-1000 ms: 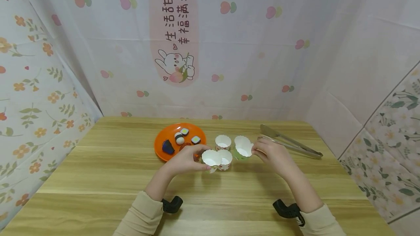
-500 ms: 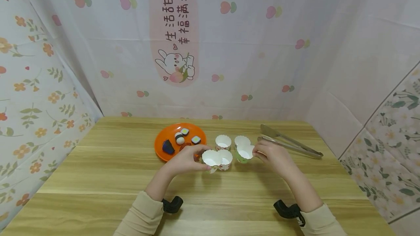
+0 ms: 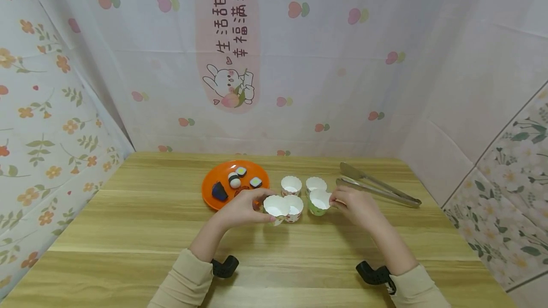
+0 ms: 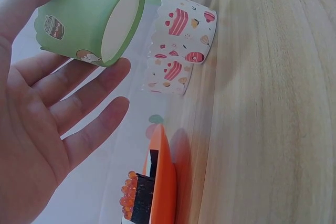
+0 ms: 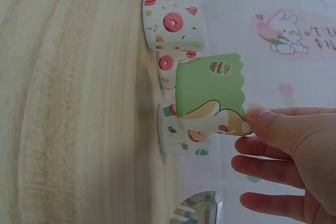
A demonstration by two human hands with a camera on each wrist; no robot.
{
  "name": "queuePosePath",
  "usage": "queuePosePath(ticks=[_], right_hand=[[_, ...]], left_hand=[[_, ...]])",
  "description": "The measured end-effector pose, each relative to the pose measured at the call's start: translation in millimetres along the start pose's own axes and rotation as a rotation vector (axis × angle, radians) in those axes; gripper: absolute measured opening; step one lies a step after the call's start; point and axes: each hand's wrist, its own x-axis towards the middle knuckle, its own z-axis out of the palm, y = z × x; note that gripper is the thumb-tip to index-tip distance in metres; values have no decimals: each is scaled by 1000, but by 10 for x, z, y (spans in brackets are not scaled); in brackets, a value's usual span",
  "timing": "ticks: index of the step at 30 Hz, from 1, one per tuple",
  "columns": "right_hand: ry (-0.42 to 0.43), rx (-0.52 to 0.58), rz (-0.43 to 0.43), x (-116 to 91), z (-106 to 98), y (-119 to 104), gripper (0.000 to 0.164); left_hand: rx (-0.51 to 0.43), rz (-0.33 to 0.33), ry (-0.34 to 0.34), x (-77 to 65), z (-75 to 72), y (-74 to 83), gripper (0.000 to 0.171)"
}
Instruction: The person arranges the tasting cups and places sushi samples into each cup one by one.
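My left hand (image 3: 244, 209) grips a green paper baking cup (image 4: 86, 22) between thumb and fingers, held above the table. In the right wrist view my right hand (image 5: 294, 156) pinches the rim of a second green baking cup (image 5: 212, 90), also off the table. Behind this one stands a white patterned baking cup (image 3: 316, 183). Two more white baking cups stand close by: a front one (image 3: 294, 209) partly behind the left hand's cup, and a rear one (image 3: 291, 186). The cups' insides look white, with nothing visible in them.
An orange plate (image 3: 208, 189) with several toy sushi pieces sits left of the cups, partly behind my left hand. Metal tongs (image 3: 385, 189) lie at the back right of the wooden table (image 3: 299, 260). A printed curtain (image 3: 334, 84) hangs behind.
My right hand's green cup has come slightly nearer and sits more level, uncovering more of the white cup behind it. My left hand and its cup have stayed in place.
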Motion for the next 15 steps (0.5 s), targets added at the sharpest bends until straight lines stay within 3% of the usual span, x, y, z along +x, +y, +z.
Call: queuePosePath(ticks=[15], right_hand=[[-69,4,45,-28,40,8,13]], left_hand=[[9,10,2,5,3,-16,50]])
